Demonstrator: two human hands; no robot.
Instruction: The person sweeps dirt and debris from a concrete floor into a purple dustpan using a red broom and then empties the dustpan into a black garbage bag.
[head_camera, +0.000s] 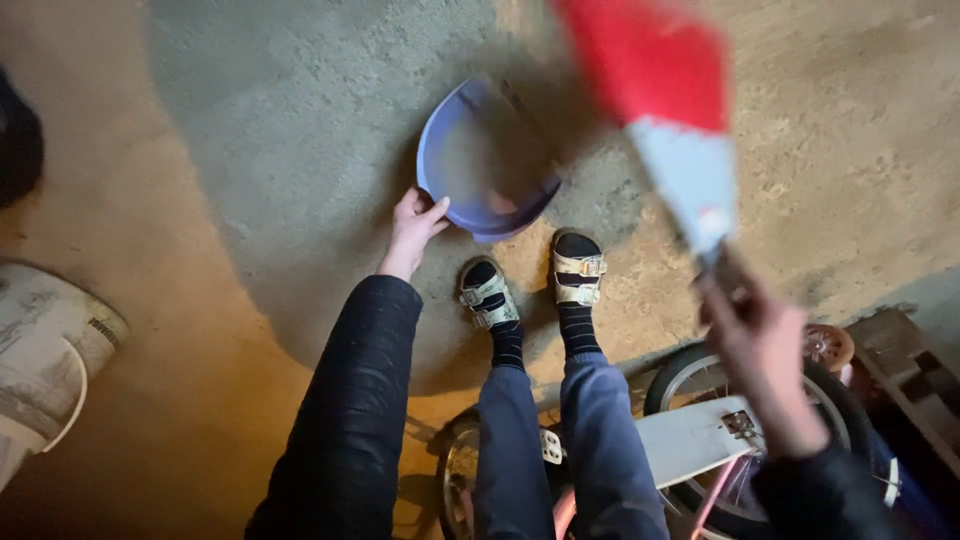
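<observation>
Red and white object (670, 110) smeared by motion, cut at top edge, kind unclear. Right hand (765, 350) blurred, grip unreadable. Bicycle (700, 440) cut by bottom edge, half behind legs. White bucket (45, 350) cropped at left edge. Basin (485, 160) interior hazy.

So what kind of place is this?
Probably a garage or shed. The floor is bare grey concrete, a small pink and white child's bicycle is parked behind the feet, and the left hand holds a blue plastic dustpan on the ground.
</observation>
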